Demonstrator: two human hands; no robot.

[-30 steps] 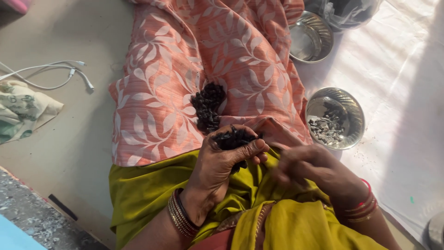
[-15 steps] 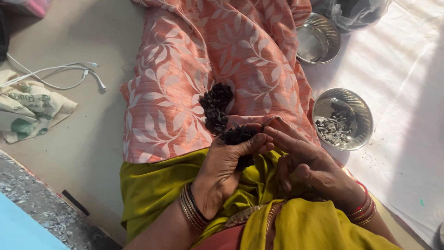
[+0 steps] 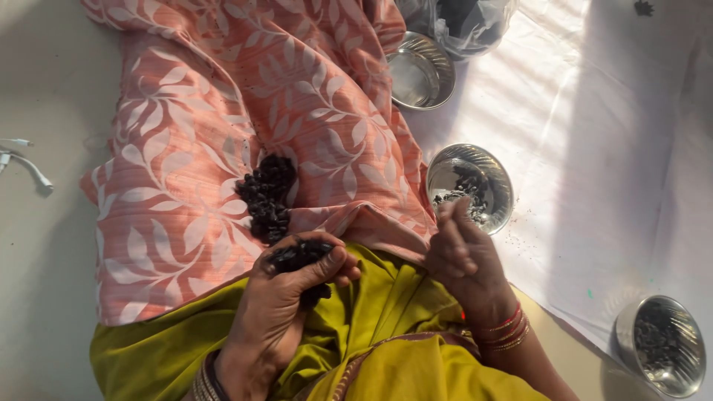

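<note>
Since the earlier frame, the right hand (image 3: 462, 256) has left its place beside the left hand and moved out toward the middle bowl (image 3: 471, 186); its fingertips now sit at the near rim of that bowl. Fingers of the right hand are drawn together and point up and away; whether anything is pinched between them cannot be told. Left hand (image 3: 286, 297) is in much the same place over the lap, palm up, fingers curled around a clump of dark pods (image 3: 297, 255), with the thumb pressed across the top of the clump. Bangles show at both wrists. A second, loose pile of dark pods (image 3: 267, 194) lies on the pink leaf-patterned cloth (image 3: 186, 163) just beyond the left hand, close to it but not touching. Yellow-green cloth (image 3: 371, 312) covers the lap under both hands. The middle bowl is steel and holds a thin layer of small dark pieces. An empty-looking steel bowl (image 3: 420, 70) stands farther off, near a clear bag (image 3: 464, 26) with dark contents. A third steel bowl (image 3: 661, 345) with dark pieces stands at lower right, well apart from the hands. All bowls rest on a white sheet (image 3: 594, 148). A white cable (image 3: 26, 163) lies on the floor at far left.
</note>
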